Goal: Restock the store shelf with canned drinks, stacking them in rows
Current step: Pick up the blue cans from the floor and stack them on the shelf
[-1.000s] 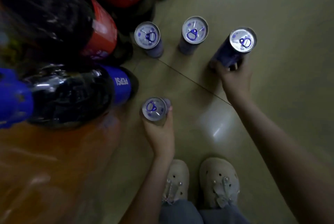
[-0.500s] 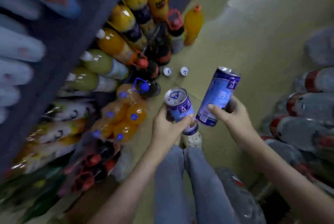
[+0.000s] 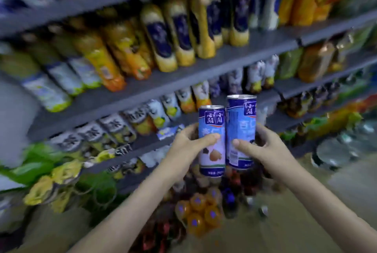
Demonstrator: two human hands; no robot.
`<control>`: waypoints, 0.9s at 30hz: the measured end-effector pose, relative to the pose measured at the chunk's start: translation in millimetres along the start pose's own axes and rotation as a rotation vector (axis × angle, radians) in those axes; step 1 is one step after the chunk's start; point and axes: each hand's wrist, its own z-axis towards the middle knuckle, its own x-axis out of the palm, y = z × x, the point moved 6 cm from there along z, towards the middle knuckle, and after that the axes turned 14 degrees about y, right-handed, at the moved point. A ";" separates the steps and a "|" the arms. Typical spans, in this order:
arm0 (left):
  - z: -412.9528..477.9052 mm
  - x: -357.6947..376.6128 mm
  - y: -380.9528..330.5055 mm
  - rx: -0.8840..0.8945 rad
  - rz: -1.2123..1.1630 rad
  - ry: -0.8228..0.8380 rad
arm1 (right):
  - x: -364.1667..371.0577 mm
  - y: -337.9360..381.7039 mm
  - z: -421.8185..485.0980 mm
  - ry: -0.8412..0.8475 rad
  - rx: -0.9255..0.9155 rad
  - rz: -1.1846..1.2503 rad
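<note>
Two blue-and-white drink cans are held upright and side by side in front of the shelving, slightly right of centre in the head view. The left can [image 3: 212, 140] is gripped by the left hand [image 3: 188, 142]: the thumb is laid across the front of the label and the fingers are wrapped around the can's 9 o'clock side. The right can [image 3: 241, 130] is gripped by the right hand [image 3: 263, 146]: the thumb is pressed on the lower front and the fingers are curled around the 3 o'clock side. The right can is carried slightly higher, so that its rim stands above that of the left can. The two cans are touching or very nearly touching along their sides; which cannot be told.

At 12 o'clock from the cans, grey shelves [image 3: 204, 69] are stocked with rows of yellow and orange juice bottles [image 3: 163, 36]. At 6 o'clock, on the floor, a shrink-wrapped pack of small orange bottles [image 3: 201, 212] is seen. The outer parts of the view are blurred, and labels there cannot be read.
</note>
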 end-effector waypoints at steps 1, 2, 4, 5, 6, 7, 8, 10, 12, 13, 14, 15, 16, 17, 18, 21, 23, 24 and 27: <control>-9.3 -10.5 -22.3 0.034 0.009 -0.021 | 10.4 21.8 6.5 0.046 -0.033 0.005; -19.7 -20.8 -43.4 0.065 0.017 -0.043 | 21.4 42.2 12.6 0.093 -0.058 0.004; -39.8 -40.1 -83.8 0.141 0.038 -0.083 | 43.8 79.2 23.6 0.177 -0.112 -0.028; -49.6 -50.2 -102.4 0.184 0.051 -0.111 | 54.7 96.1 28.5 0.211 -0.136 -0.043; -60.0 -58.6 -120.7 0.224 0.055 -0.136 | 65.8 113.2 33.2 0.244 -0.158 -0.038; -69.4 -67.0 -137.4 0.256 0.059 -0.153 | 77.4 129.1 37.8 0.282 -0.176 -0.022; -78.8 -73.1 -154.9 0.287 0.061 -0.158 | 88.1 144.5 42.5 0.315 -0.190 -0.008; -96.7 -84.8 -187.5 0.340 0.085 -0.153 | 110.5 176.0 50.9 0.363 -0.227 -0.027; -115.9 -100.0 -217.7 0.395 0.111 -0.175 | 131.0 208.7 57.5 0.396 -0.284 -0.046; -126.7 -112.5 -236.5 0.442 0.148 -0.195 | 142.1 226.9 63.8 0.404 -0.325 -0.061; -135.2 -118.2 -249.9 0.473 0.174 -0.215 | 147.2 240.9 64.7 0.400 -0.350 -0.072; -144.2 -128.5 -264.2 0.505 0.191 -0.237 | 155.4 255.9 67.7 0.404 -0.383 -0.085; -155.9 -143.4 -280.0 0.543 0.193 -0.261 | 166.6 272.2 73.1 0.420 -0.428 -0.091; -167.4 -159.1 -295.8 0.582 0.198 -0.284 | 178.0 287.6 79.0 0.429 -0.471 -0.090; -179.3 -173.8 -312.7 0.614 0.209 -0.311 | 190.8 304.0 86.2 0.446 -0.515 -0.087; -210.6 -220.8 -358.8 0.700 0.290 -0.408 | 233.9 347.7 115.4 0.502 -0.605 -0.070; -227.1 -258.0 -386.5 0.737 0.318 -0.492 | 263.8 374.0 142.2 0.512 -0.627 -0.029; -234.5 -276.6 -398.2 0.746 0.323 -0.539 | 279.5 386.3 155.7 0.515 -0.639 -0.019; -247.6 -333.8 -428.8 0.778 0.339 -0.625 | 326.2 416.6 199.3 0.511 -0.670 -0.043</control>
